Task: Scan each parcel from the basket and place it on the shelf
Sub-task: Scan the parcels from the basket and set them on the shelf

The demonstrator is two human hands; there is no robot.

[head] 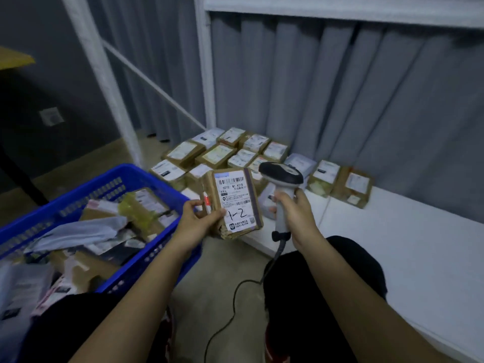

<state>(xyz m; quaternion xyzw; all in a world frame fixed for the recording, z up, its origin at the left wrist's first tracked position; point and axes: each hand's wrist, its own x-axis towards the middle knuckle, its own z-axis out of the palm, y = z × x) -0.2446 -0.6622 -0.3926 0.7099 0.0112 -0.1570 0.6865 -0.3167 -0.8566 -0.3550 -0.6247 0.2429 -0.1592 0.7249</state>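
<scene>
My left hand (195,220) grips a small brown cardboard parcel (233,203) by its lower left corner, its white label with barcodes and a handwritten "1-2" facing up. My right hand (294,209) holds the grey handle of a corded barcode scanner (281,175), whose dark head sits just right of the parcel's top edge. The blue plastic basket (125,176) at the left holds several more parcels and mailer bags. The low white shelf (392,231) carries several labelled boxes (225,153) packed together at its back left corner.
White shelf posts (207,74) and a diagonal brace rise behind the boxes, with a grey curtain behind them. The scanner cable (235,305) trails over the floor between my knees. A dark table leg (21,176) stands at the far left.
</scene>
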